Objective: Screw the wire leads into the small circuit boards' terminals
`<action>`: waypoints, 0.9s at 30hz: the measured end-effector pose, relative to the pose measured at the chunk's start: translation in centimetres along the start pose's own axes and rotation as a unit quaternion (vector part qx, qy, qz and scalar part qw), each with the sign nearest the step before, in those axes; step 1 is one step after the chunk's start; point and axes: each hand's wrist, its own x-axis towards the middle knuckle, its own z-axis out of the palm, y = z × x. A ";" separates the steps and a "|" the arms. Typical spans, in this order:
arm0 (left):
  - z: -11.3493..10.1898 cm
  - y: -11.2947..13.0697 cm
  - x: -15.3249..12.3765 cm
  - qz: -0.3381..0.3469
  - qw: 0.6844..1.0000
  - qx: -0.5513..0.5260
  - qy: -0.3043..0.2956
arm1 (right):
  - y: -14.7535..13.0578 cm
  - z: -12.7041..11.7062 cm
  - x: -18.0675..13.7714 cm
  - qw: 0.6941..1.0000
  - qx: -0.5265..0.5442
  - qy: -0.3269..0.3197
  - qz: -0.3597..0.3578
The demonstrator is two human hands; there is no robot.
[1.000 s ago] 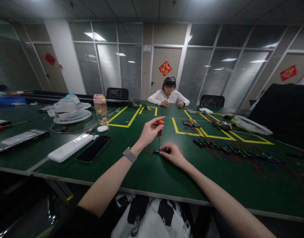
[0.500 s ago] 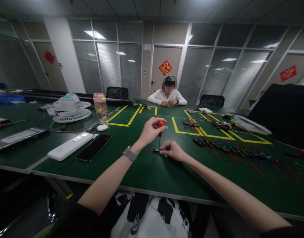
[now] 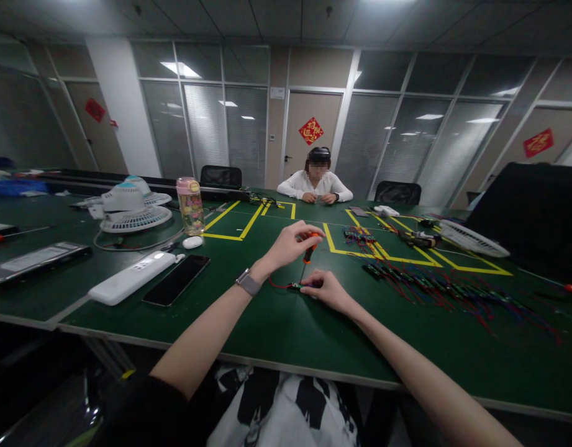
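My left hand is closed round the orange handle of a small screwdriver, which tilts with its tip pointing down at a small green circuit board on the green table. My right hand pinches that board and presses it to the table. Thin red wire runs from the board toward my left wrist, which wears a grey watch.
A row of similar boards with red and blue wires lies to the right. A black phone, a white power bank, a bottle and a fan sit left. Another person sits across the table.
The screwdriver has gone from upright to tilted, its handle leaning right, and my left hand has shifted slightly right over it. My right hand stays on the board.
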 end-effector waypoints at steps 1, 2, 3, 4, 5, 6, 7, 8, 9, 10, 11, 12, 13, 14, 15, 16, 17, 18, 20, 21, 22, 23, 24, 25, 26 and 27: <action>0.2 -0.6 -0.1 -0.004 0.999 -0.016 0.034 | -0.1 0.0 -0.1 1.000 0.000 0.002 0.003; 0.3 -1.1 -0.3 -0.009 0.997 -0.024 0.066 | -0.2 0.0 -0.1 1.000 0.001 0.004 0.005; 0.3 -1.6 -0.4 -0.008 0.996 -0.023 0.081 | -0.3 0.0 -0.2 1.000 0.000 0.005 0.007; 0.3 -1.9 -0.5 -0.002 0.996 -0.023 0.087 | -0.4 0.0 -0.2 1.000 -0.001 0.005 0.006; 0.2 -2.1 -0.7 0.002 0.995 -0.047 0.085 | -0.5 0.0 -0.3 1.000 -0.005 0.005 0.005; 0.1 -2.2 -0.8 -0.003 0.994 -0.086 0.073 | -0.6 0.0 -0.3 1.000 -0.008 0.004 0.004; 0.0 -2.2 -0.9 -0.012 0.990 -0.125 0.062 | -0.7 -0.1 -0.3 1.000 -0.010 0.003 0.001; -0.2 -2.1 -0.9 -0.025 0.985 -0.161 0.055 | -0.7 -0.1 -0.3 1.000 -0.012 0.000 -0.002; -0.3 -2.1 -1.0 -0.039 0.980 -0.186 0.056 | -0.8 -0.2 -0.4 1.000 -0.012 -0.002 -0.006; -0.3 -2.0 -1.1 -0.048 0.978 -0.192 0.065 | -0.8 -0.3 -0.4 1.000 -0.011 -0.005 -0.012; -0.3 -1.9 -1.1 -0.051 0.979 -0.180 0.080 | -0.8 -0.4 -0.4 1.000 -0.010 -0.009 -0.019; -0.3 -1.9 -1.2 -0.047 0.982 -0.155 0.098 | -0.7 -0.4 -0.4 1.000 -0.009 -0.013 -0.026; -0.3 -1.9 -1.3 -0.040 0.985 -0.125 0.115 | -0.6 -0.5 -0.3 0.999 -0.008 -0.017 -0.032; -0.2 -1.9 -1.3 -0.032 0.987 -0.096 0.126 | -0.5 -0.6 -0.3 0.999 -0.006 -0.021 -0.037; -0.1 -2.0 -1.3 -0.025 0.988 -0.074 0.133 | -0.5 -0.7 -0.3 0.999 -0.001 -0.028 -0.042; -0.1 -2.1 -1.3 -0.021 0.989 -0.066 0.134 | -0.4 -0.8 -0.2 0.998 0.007 -0.036 -0.047; 0.0 -2.2 -1.3 -0.020 0.989 -0.075 0.128 | -0.3 -0.8 -0.1 0.998 0.016 -0.044 -0.050; 0.0 -2.3 -1.2 -0.023 0.988 -0.103 0.114 | -0.3 -0.9 0.0 0.997 0.023 -0.052 -0.053; 0.1 -2.5 -1.1 -0.036 0.979 -0.188 0.074 | -0.2 -1.1 0.1 0.996 0.030 -0.065 -0.051; 0.2 -2.6 -1.1 -0.043 0.970 -0.231 0.056 | -0.2 -1.1 0.2 0.996 0.029 -0.071 -0.048; 0.3 -2.6 -1.1 -0.049 0.962 -0.263 0.046 | -0.2 -1.1 0.3 0.996 0.027 -0.076 -0.043; 0.3 -2.6 -1.1 -0.054 0.958 -0.279 0.045 | -0.2 -1.1 0.4 0.996 0.023 -0.080 -0.039; 0.3 -2.6 -1.1 -0.055 0.958 -0.277 0.050 | -0.2 -1.1 0.5 0.996 0.019 -0.084 -0.035; 0.4 -2.6 -1.1 -0.054 0.962 -0.260 0.060 | -0.2 -1.1 0.6 0.996 0.016 -0.087 -0.032; 0.4 -2.5 -1.1 -0.051 0.968 -0.233 0.072 | -0.2 -1.0 0.6 0.996 0.013 -0.088 -0.030; 0.3 -2.4 -1.2 -0.045 0.975 -0.202 0.085 | -0.2 -1.0 0.6 0.996 0.012 -0.088 -0.027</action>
